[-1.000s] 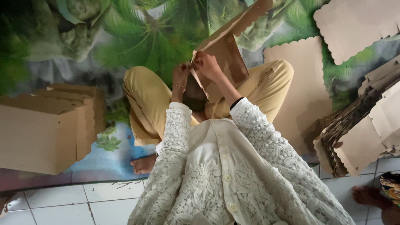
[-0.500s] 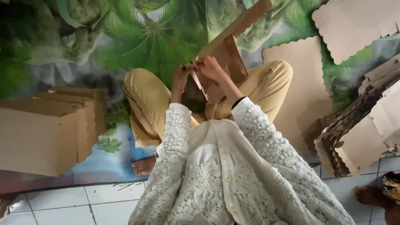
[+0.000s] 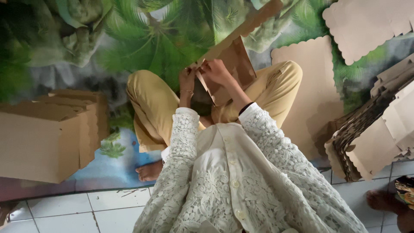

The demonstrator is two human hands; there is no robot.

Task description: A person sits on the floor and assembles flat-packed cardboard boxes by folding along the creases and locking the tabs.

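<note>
1. Head view, the hands: the person sits cross-legged on a leaf-printed mat [image 3: 142,47], and both hands meet above the lap at about 12 o'clock from the chest. The left hand [image 3: 187,82] pinches the left edge of a brown cardboard sheet [image 3: 235,64]; its grip is closed on that edge, fingers curled. The right hand [image 3: 215,72] presses on the same sheet from the front, its grip narrow, thumb and fingers closed over a flap near the fold.

2. Head view, the sheet: it is held up off the lap and tilted, one long scalloped flap running up toward 1 o'clock. Held this way, the crease faces the person and both hands can work the same corner, which looks like the reason for the raised, angled hold.

3. Head view, the surroundings: at 9 o'clock, on the mat, stand folded cardboard boxes [image 3: 43,138], side by side and well apart from the hands. At 2 o'clock lie flat scalloped cutouts [image 3: 310,86], just beside the right knee, within easy reach. At 4 o'clock a stack of flat cutouts [image 3: 371,138] leans on edge at the mat's border.

4. Head view, the edges: a bare foot [image 3: 150,171] shows under the left knee, and white floor tiles [image 3: 86,211] run along 6 o'clock. Another person's foot [image 3: 381,200] shows at 4 o'clock.
</note>
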